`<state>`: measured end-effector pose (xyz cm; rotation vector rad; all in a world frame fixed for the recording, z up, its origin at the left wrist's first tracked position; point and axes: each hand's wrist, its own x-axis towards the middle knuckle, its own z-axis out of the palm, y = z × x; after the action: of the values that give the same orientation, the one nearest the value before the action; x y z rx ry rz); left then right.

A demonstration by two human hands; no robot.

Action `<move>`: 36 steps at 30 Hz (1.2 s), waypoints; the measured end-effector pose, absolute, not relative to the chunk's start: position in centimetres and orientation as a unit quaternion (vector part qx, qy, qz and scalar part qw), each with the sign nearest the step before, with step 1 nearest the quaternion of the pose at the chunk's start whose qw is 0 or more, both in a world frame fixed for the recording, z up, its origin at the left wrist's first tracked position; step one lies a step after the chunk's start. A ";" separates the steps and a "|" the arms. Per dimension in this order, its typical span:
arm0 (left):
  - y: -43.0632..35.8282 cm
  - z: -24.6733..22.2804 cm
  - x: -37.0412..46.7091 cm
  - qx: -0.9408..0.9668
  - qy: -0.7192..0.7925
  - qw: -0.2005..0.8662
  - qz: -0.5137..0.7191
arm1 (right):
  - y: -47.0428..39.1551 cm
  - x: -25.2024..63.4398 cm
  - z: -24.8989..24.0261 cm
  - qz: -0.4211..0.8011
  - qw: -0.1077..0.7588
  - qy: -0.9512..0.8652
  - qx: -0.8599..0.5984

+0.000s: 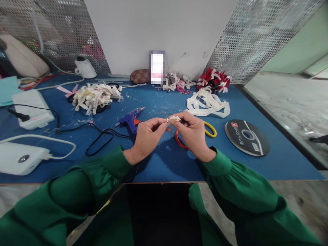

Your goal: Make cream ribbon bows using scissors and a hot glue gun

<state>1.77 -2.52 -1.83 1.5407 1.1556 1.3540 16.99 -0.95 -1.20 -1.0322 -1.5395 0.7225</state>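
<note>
Between my two hands is a small cream ribbon bow (pixel 174 118), partly hidden by the fingers. My left hand (pixel 150 136) pinches its left end with thumb and forefinger. From the other side, the fingers of my right hand (pixel 192 135) are closed on the bow's folded part. Under my right hand lie scissors with one red handle loop (pixel 179 140) and one yellow handle loop (pixel 210 130); their blades are hidden. A blue glue gun (pixel 130 119) with an orange trigger rests just beyond my left hand.
Cream bows (pixel 96 97) are heaped at left, red-and-white bows (pixel 214 80) at back right. Loose white ribbon (pixel 207 104) lies near a black ribbon spool (pixel 247 137). A phone (pixel 157 67) stands at the back. A power strip (pixel 33 109), power bank (pixel 23 159) and cables occupy the left.
</note>
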 end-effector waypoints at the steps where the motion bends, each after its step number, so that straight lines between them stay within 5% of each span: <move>1: -2.5 -1.9 1.7 0.616 0.452 0.368 0.530 | -0.9 17.0 -1.2 0.306 0.544 -0.648 -0.436; 11: -2.5 -2.5 1.4 0.683 0.442 0.289 0.504 | -0.4 17.6 -1.2 0.407 0.483 -0.638 -0.441; 17: -2.1 -2.4 1.5 0.641 0.455 0.366 0.498 | -0.6 17.4 -1.1 0.322 0.510 -0.654 -0.457; 23: -1.7 -1.8 1.5 0.547 0.464 0.483 0.501 | 0.0 18.0 -0.9 0.373 0.536 -0.607 -0.453; 36: -2.2 -2.2 1.3 0.639 0.454 0.391 0.482 | 0.2 18.3 -0.8 0.400 0.554 -0.584 -0.439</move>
<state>1.35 -2.16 -2.21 1.6234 1.1538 1.2231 18.32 0.17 -0.84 -1.0378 -1.3796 0.9450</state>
